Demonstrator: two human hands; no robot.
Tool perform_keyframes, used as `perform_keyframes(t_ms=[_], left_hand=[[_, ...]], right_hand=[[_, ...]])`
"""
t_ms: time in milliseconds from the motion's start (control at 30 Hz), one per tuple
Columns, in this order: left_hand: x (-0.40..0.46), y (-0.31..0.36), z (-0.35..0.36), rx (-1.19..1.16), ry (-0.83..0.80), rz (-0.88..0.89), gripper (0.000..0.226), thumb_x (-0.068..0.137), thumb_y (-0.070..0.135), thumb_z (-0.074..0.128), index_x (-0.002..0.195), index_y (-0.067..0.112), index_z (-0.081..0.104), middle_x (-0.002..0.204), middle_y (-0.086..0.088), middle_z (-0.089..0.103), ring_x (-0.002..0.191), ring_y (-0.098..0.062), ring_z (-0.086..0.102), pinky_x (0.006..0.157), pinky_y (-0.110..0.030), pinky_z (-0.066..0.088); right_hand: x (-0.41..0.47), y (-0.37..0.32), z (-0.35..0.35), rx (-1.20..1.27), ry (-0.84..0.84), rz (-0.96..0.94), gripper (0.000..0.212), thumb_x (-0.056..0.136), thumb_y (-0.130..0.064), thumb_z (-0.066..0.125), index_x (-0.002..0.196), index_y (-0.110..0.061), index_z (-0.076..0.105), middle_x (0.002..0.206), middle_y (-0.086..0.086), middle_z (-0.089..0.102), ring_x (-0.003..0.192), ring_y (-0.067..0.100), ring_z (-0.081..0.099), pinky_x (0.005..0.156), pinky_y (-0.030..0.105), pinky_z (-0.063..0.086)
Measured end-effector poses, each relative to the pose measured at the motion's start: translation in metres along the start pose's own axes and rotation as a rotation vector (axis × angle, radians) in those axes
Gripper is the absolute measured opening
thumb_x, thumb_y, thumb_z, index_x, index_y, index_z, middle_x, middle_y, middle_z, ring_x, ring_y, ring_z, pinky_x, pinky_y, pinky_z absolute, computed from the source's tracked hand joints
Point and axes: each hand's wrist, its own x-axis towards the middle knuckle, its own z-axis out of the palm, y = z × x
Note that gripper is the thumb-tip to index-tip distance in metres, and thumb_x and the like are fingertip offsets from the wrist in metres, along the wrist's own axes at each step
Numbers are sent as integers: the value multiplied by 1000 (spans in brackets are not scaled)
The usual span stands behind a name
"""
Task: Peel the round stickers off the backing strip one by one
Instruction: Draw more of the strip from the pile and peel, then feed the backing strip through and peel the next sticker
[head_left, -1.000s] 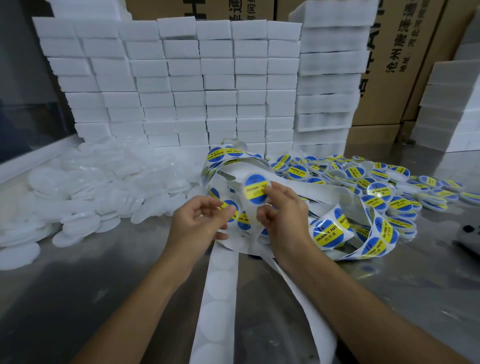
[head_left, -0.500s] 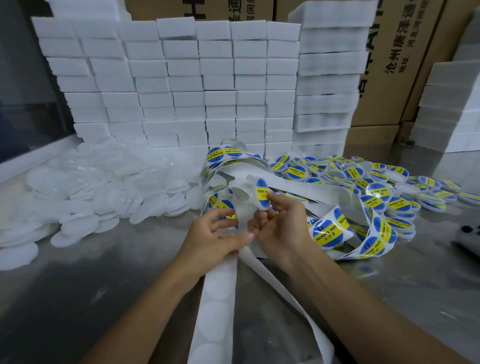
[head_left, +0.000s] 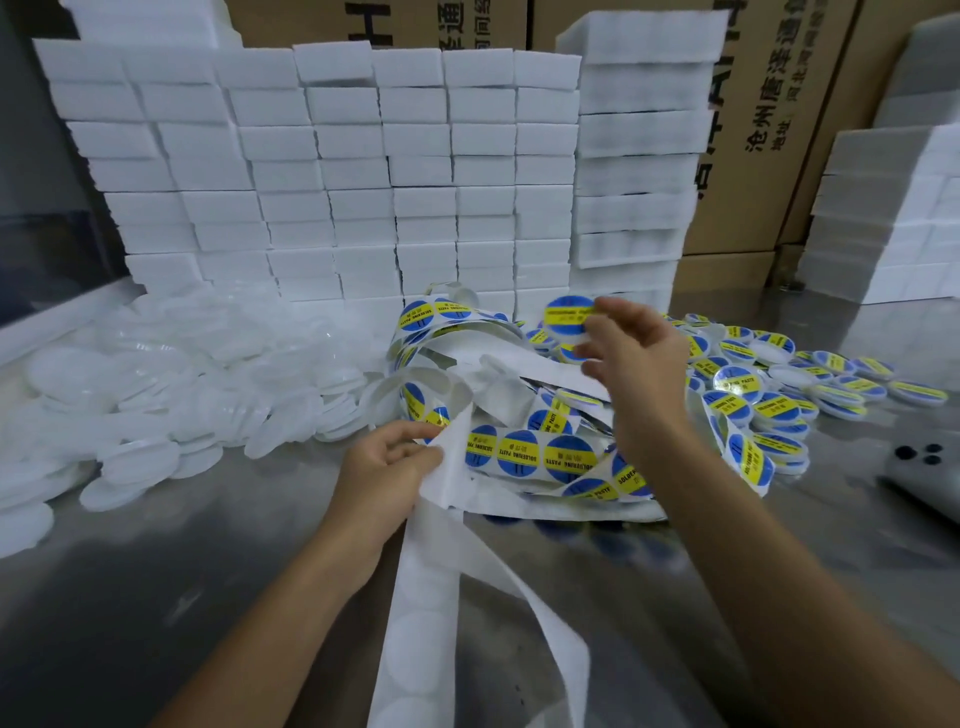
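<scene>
Shiny grey metal table (head_left: 156, 597) here, with a wall of stacked white foam blocks (head_left: 332, 171) along the far side and brown cardboard boxes (head_left: 769, 114) with black printing behind those. Another stack of white blocks (head_left: 893, 218) sits far right. On the left of the table there's a big heap of plain white round lids (head_left: 171, 379); on the right, a spread of lids already labelled (head_left: 779, 379) in blue and yellow.

In the middle is a tangled pile of white backing strip (head_left: 441, 597), and its bare, emptied end trails toward the near edge. A run of blue and yellow round stickers (head_left: 524, 454) reading "SOLDERING PASTE" is still on the strip, just right of the left hand.

The left hand (head_left: 384, 467) pinches the strip's edge between thumb and fingers, close to the table. The right hand (head_left: 634, 353) is raised over the pile and the labelled lids, fingertips pinching one peeled sticker (head_left: 569, 317) at its edge, free of the strip. It's a bit motion-blurred, so finer finger detail is hard to make out.
</scene>
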Motion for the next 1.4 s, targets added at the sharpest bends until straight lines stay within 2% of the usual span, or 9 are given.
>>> perform_keyframes(t_ms=[233,467,600,733,933,1067,1200,1300,1400], left_hand=[[1,5,-2,-82,41,-31,5,89,10,65,89,13,69,79,-2,73,79,-23,65,74,-36,51],[1,10,-6,-146,18,-57,31,84,-13,52,99,9,66,84,-8,74,71,-24,68,68,-36,56],[1,9,-4,-208,-4,-60,39,78,-18,48,99,9,67,84,-9,72,74,-21,69,72,-40,59],[1,8,-1,-244,-77,-51,58,73,-17,52,119,17,61,105,-10,72,96,-28,68,69,-37,57],[-4,12,2,-184,-154,6,82,48,-1,55,123,33,56,103,-2,71,97,-24,67,72,-38,56],[-8,17,3,-73,-190,80,76,46,-1,51,115,30,56,86,-2,70,79,-17,66,56,-28,51],[-11,18,2,-63,-209,100,75,45,-2,49,113,28,59,80,-2,70,67,-13,64,48,-24,47],[-12,19,0,-94,-228,83,57,62,-4,55,107,30,64,86,-5,74,68,-16,69,50,-25,51],[-12,18,-2,-59,-221,95,39,83,-6,56,101,27,69,89,-8,75,74,-20,72,56,-26,54]], right_hand=[[91,10,-20,-251,64,196,10,93,-9,58,98,-5,66,78,7,62,64,11,59,55,22,46],[125,44,-31,-269,5,498,13,97,-11,52,110,-9,56,99,16,66,65,19,67,60,29,54],[128,40,-31,-386,57,387,27,93,-5,56,119,1,59,92,11,63,50,15,66,60,28,57],[98,24,-18,-474,45,119,16,92,-4,53,95,-2,68,92,19,69,62,17,70,72,38,60],[8,9,19,-399,-452,3,12,95,-22,62,105,-18,66,87,4,75,63,10,69,56,21,52],[-38,24,35,-297,-715,55,26,88,-23,73,110,-22,60,75,-6,70,63,9,63,62,25,50],[-55,37,35,-241,-708,-38,16,84,-7,76,93,-20,73,62,-3,63,56,9,45,59,20,41],[-56,38,28,-254,-630,-56,34,80,-6,78,107,-26,74,85,11,69,66,24,56,64,36,54],[-57,44,21,-285,-600,-115,51,79,1,75,123,-23,67,104,1,71,67,8,60,64,19,51]])
